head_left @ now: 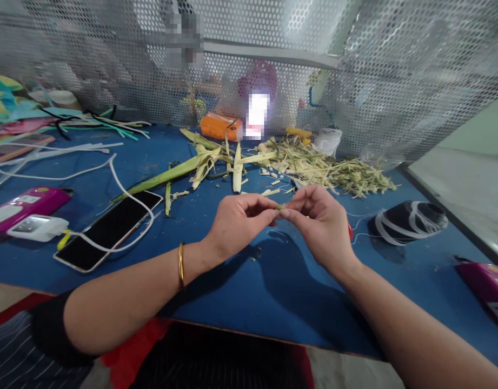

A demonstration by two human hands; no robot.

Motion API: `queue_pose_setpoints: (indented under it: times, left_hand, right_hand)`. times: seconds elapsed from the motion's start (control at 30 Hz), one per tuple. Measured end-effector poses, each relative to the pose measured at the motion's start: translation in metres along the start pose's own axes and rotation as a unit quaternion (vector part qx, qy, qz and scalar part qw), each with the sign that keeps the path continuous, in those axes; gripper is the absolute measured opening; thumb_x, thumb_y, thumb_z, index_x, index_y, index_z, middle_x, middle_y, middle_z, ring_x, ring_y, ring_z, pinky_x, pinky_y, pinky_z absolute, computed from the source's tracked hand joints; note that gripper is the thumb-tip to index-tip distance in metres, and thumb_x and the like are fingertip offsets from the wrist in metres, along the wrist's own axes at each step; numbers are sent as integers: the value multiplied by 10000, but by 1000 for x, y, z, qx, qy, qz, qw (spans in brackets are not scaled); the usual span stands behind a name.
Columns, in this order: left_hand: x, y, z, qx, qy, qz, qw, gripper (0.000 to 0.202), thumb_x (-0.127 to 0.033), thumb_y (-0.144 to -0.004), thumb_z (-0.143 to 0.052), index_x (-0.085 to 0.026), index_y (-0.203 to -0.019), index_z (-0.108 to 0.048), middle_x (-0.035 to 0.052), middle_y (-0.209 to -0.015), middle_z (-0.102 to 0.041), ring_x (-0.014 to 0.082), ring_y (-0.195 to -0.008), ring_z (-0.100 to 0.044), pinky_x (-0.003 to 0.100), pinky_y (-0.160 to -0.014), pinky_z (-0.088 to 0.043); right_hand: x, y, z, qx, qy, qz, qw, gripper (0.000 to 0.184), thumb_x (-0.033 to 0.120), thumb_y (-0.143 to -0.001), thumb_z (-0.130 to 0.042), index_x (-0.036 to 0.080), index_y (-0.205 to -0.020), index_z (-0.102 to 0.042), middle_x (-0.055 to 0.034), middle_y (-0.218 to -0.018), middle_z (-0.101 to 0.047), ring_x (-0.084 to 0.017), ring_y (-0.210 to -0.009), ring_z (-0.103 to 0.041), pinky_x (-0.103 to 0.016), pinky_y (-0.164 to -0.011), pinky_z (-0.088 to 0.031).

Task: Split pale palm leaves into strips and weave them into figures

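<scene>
Both hands meet above the middle of the blue table, thumbs and forefingers pinched together. Between the fingertips of my left hand [243, 221] and my right hand [313, 221] is a small greenish piece of leaf [279, 206], mostly covered by the fingers. Just beyond the hands lie long pale-green leaves and stalk pieces [171, 174]. To their right is a heap of shredded plant bits [313, 165]. A spool of white thread [409, 222] on a black core lies to the right of my right hand, with loose thread trailing towards it. Something red partly shows behind that hand.
At left lie a phone [106, 232], a white cable and a magenta device [30, 205]. A similar magenta device [486, 289] sits at the right edge. Farther back are an orange packet [221, 127], a crumpled clear bag [329, 140] and colored strips [119, 129]. A perforated metal screen [123, 70] borders the table.
</scene>
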State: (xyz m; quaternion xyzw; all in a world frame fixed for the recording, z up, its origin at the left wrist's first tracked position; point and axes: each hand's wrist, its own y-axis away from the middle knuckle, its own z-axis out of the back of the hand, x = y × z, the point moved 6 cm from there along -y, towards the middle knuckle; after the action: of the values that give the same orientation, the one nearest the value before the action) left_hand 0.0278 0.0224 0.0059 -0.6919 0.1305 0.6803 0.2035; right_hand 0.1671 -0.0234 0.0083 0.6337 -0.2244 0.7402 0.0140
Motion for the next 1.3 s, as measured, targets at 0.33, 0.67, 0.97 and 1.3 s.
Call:
queue_pose_setpoints:
  times: [0.33,0.67,0.97,1.3]
  left_hand:
    - [14,-4,2,6,163,152,975,64,-162,-712,-711,-123,-751,-679,10,-638,-679,97,-541,-633,228,-592,-532]
    - [19,-3,4,5,177,204,963,47,-150,-707,-708,-139,-739,-675,19,-650,-646,122,-629,-620,230,-545,-467]
    - [27,-2,-1,40,224,236,945,35,-156,-714,-708,-130,-723,-686,5,-667,-612,87,-624,-575,206,-569,-464]
    - [18,-6,1,21,146,142,979,49,-174,-719,-720,-136,-746,-704,12,-667,-676,107,-612,-640,251,-655,-531]
  right_hand:
    - [25,5,-7,91,191,219,953,109,149,-882,-592,237,-884,-657,-7,-848,-671,-161,-792,-629,-317,-737,-501]
    - [20,4,-4,89,210,225,947,87,177,-874,-634,251,-895,-676,7,-839,-695,-156,-801,-651,-283,-729,-506]
    - [25,7,-6,69,238,264,932,114,127,-857,-638,236,-857,-673,-12,-831,-677,-158,-787,-639,-289,-733,-498]
    - [20,7,-5,33,155,172,972,90,144,-824,-670,222,-780,-670,-10,-794,-681,-175,-796,-640,-324,-748,-502]
